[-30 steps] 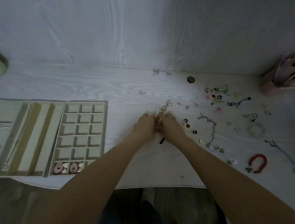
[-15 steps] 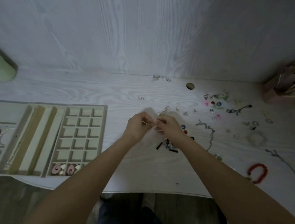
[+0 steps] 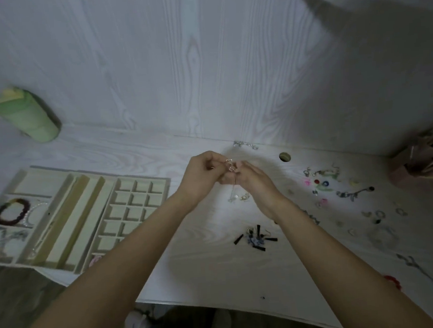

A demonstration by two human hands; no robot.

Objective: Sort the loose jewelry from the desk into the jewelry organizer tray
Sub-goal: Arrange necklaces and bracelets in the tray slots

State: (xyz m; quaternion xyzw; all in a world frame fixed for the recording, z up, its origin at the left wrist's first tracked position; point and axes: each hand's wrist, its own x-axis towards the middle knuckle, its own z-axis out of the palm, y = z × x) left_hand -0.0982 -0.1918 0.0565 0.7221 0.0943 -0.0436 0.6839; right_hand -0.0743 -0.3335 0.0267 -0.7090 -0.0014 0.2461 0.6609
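The tray (image 3: pixel 113 187) lies at the desk's left edge. Its far-left sections hold a dark beaded bracelet (image 3: pixel 10 212) with a pale bangle (image 3: pixel 34 213) beside it, and below them a tangle of thin chains (image 3: pixel 6 238). The long middle slots look bare except for something thin and hard to make out. In the grid of small squares, only a pink piece (image 3: pixel 96 259) shows at the near end, partly behind the left forearm.

Both hands are raised above the desk (image 3: pixel 205 268), close together. The left hand (image 3: pixel 202 176) and right hand (image 3: pixel 250 179) each have fingers curled, pinching a fine chain (image 3: pixel 230 166) between them — small gold loops at the top, a thin strand hanging down to pale bits near the surface.

The desk is pale woodgrain, as is the wall behind it. A round hole (image 3: pixel 284 156) sits near the back edge. Loose jewelry (image 3: pixel 325 183) is scattered to the right — rings, coloured beads, chains — with a cluster of black pieces (image 3: pixel 256 238) nearer the front. A green cylinder (image 3: pixel 27 116) stands far left, and a pink holder (image 3: pixel 422 165) far right.
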